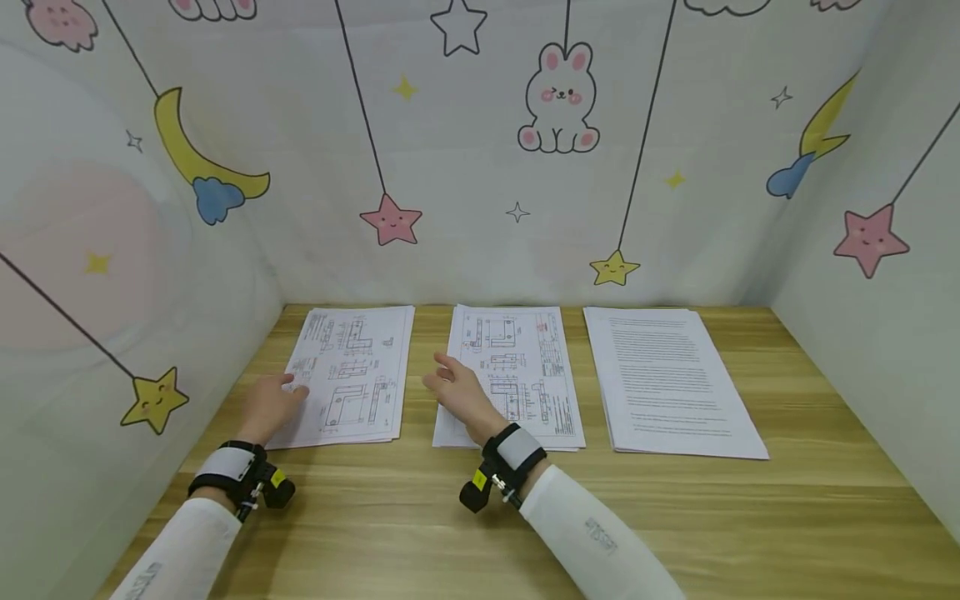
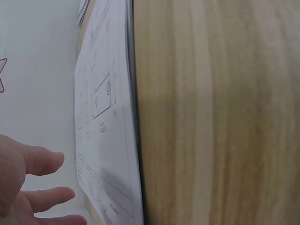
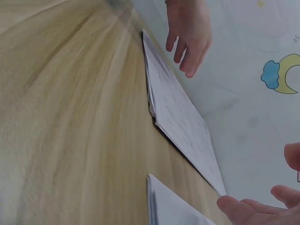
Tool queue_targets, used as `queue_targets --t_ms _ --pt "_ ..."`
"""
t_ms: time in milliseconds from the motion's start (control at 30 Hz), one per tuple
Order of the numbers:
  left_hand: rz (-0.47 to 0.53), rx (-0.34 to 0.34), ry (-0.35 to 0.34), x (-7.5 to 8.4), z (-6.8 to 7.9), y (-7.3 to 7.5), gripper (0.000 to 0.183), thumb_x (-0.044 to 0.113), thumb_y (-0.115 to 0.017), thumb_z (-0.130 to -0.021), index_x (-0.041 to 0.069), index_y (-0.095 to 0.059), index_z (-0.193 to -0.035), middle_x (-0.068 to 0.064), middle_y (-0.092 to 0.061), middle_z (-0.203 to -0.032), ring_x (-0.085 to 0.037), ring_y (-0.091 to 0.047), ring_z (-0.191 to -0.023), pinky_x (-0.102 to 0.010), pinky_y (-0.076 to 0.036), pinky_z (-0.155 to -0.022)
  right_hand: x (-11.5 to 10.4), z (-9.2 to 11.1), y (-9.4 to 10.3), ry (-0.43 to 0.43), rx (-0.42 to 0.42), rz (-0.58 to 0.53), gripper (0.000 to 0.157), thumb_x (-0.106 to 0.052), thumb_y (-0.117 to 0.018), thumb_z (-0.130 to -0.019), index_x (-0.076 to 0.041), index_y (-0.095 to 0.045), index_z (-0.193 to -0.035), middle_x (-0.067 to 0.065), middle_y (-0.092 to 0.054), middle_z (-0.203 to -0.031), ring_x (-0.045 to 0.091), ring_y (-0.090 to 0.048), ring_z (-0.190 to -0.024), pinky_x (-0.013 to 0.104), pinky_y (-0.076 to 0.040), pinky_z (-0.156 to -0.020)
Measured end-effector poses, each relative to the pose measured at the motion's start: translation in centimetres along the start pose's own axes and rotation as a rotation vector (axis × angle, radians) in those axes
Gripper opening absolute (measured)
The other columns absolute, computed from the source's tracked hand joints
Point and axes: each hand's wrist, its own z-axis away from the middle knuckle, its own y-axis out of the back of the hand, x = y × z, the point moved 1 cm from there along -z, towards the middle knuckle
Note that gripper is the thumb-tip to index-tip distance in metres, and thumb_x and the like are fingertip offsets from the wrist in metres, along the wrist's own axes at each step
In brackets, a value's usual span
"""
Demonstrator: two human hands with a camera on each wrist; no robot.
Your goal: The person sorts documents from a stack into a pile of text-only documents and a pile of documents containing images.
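Three stacks of paper lie side by side on a wood-grain table. My left hand (image 1: 272, 408) is at the left edge of the left stack (image 1: 393, 350), whose top sheet carries technical drawings. In the left wrist view its fingers (image 2: 49, 198) are spread and relaxed, apart from the paper and holding nothing. The middle stack (image 1: 536, 375), also printed with drawings, is partly hidden by my right hand (image 1: 467, 397). That hand hovers near the stack's left side, with loosely bent fingers (image 3: 239, 209) and nothing in them. The right stack (image 1: 667, 375) shows lines of printed text.
A fabric backdrop (image 1: 480, 150) with stars, moons and a rabbit rises behind the wooden table (image 1: 390, 508) and along both sides. Each wrist wears a strap with a small black camera, the left camera (image 1: 279, 490) and right camera (image 1: 475, 493).
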Motion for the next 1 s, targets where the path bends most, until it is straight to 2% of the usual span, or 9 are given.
queue_targets --t_ms 167,367,500,600,767,833,1000 --pt "-0.054 -0.041 -0.030 -0.8 -0.2 -0.5 0.071 0.029 -0.048 -0.101 -0.019 -0.025 -0.147 -0.042 -0.029 -0.148 -0.056 -0.032 -0.137 -0.064 -0.030 -0.114 0.9 -0.5 -1.3 -0.024 0.001 0.015 0.061 -0.028 -0.054 -0.100 -0.013 -0.034 -0.155 0.022 -0.036 -0.158 0.034 -0.035 -0.148 0.048 -0.034 -0.118" --pt "-0.101 -0.033 -0.067 -0.9 0.0 -1.1 0.076 0.036 -0.050 -0.100 -0.021 -0.026 -0.144 -0.042 -0.033 -0.138 -0.052 -0.041 -0.118 -0.064 -0.037 -0.104 1.5 -0.8 -2.2 -0.043 -0.003 -0.039 0.061 -0.029 -0.051 -0.101 -0.014 -0.030 -0.156 0.020 -0.030 -0.161 0.033 -0.027 -0.152 0.049 -0.025 -0.123" --pt "-0.162 -0.045 -0.075 -0.8 0.1 -1.5 0.082 0.042 -0.050 -0.099 -0.022 -0.026 -0.144 -0.045 -0.028 -0.140 -0.056 -0.037 -0.123 -0.070 -0.031 -0.105 1.8 -1.0 -3.2 -0.042 -0.050 -0.136 0.064 -0.028 -0.050 -0.101 -0.010 -0.025 -0.158 0.020 -0.020 -0.165 0.033 -0.018 -0.154 0.050 -0.024 -0.123" --pt "-0.211 -0.066 -0.096 -0.5 0.3 -1.9 0.086 0.045 -0.050 -0.098 -0.024 -0.024 -0.143 -0.048 -0.021 -0.145 -0.060 -0.027 -0.133 -0.076 -0.021 -0.108 1.9 -1.1 -3.9 -0.066 -0.076 -0.226 0.066 -0.028 -0.049 -0.102 -0.009 -0.022 -0.158 0.019 -0.016 -0.166 0.033 -0.016 -0.155 0.050 -0.025 -0.123" --pt "-0.236 -0.084 -0.115 0.0 0.5 -2.2 0.087 0.044 -0.051 -0.097 -0.023 -0.022 -0.145 -0.048 -0.014 -0.149 -0.060 -0.013 -0.141 -0.078 -0.014 -0.111 1.8 -1.2 -4.3 -0.100 -0.082 -0.430 0.065 -0.022 -0.045 -0.104 -0.007 -0.014 -0.159 0.020 -0.013 -0.166 0.034 -0.015 -0.155 0.050 -0.021 -0.124" --pt "-0.237 -0.079 -0.116 0.1 0.5 -2.2 0.086 0.043 -0.052 -0.096 -0.021 -0.023 -0.145 -0.047 -0.015 -0.149 -0.060 -0.015 -0.141 -0.077 -0.015 -0.111 1.7 -1.2 -4.2 -0.108 -0.069 -0.507 0.063 -0.018 -0.043 -0.105 -0.005 -0.013 -0.159 0.021 -0.013 -0.166 0.035 -0.015 -0.154 0.050 -0.020 -0.124" --pt "-0.235 -0.086 -0.126 0.1 0.7 -2.6 0.083 0.041 -0.053 -0.096 -0.020 -0.025 -0.145 -0.047 -0.019 -0.148 -0.060 -0.019 -0.140 -0.076 -0.017 -0.111 1.7 -1.3 -3.7 -0.166 -0.007 -0.601 0.060 -0.016 -0.041 -0.105 -0.007 -0.016 -0.159 0.024 -0.018 -0.164 0.040 -0.024 -0.151 0.051 -0.028 -0.122"
